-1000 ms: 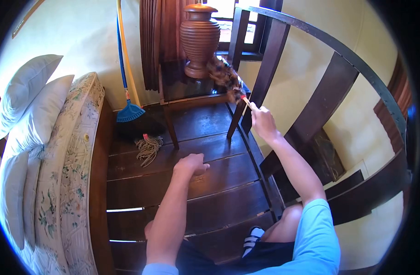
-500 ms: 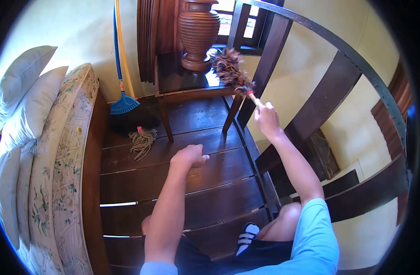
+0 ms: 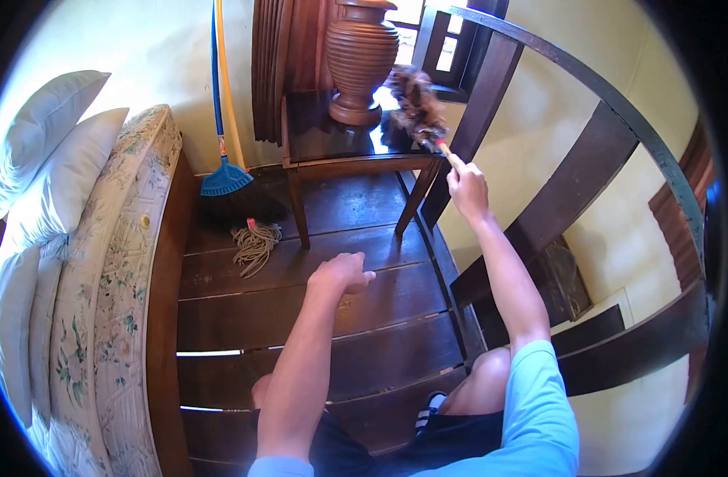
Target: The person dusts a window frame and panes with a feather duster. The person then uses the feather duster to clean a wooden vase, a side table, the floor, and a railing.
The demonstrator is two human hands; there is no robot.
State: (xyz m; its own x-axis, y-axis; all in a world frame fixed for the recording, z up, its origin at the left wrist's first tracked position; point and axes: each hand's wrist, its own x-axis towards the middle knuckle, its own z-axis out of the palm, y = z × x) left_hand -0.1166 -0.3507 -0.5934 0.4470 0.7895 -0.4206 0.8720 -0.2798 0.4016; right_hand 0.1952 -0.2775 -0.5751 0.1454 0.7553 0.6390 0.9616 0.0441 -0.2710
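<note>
My right hand [image 3: 468, 191] is closed round the wooden handle of a brown feather duster [image 3: 418, 103]. The duster's blurred feathers are over the right side of a dark glossy table [image 3: 364, 165], beside a ribbed brown vase-shaped base [image 3: 362, 63] that stands on it. My left hand [image 3: 341, 274] hangs over the plank floor in front of the table, its fingers curled in and the thumb showing at the right. Nothing shows in it.
A bare mattress [image 3: 117, 262] with pillows [image 3: 77, 187] lies at the left. A blue broom [image 3: 227, 180] and a yellow pole lean on the wall, near a string mop head [image 3: 255, 246]. A dark slatted railing [image 3: 570, 167] curves along the right.
Compared with half a second ago, the feathers have shifted up and slightly right relative to the table, and now blur. The view has swung a little left. My left hand stays curled.
</note>
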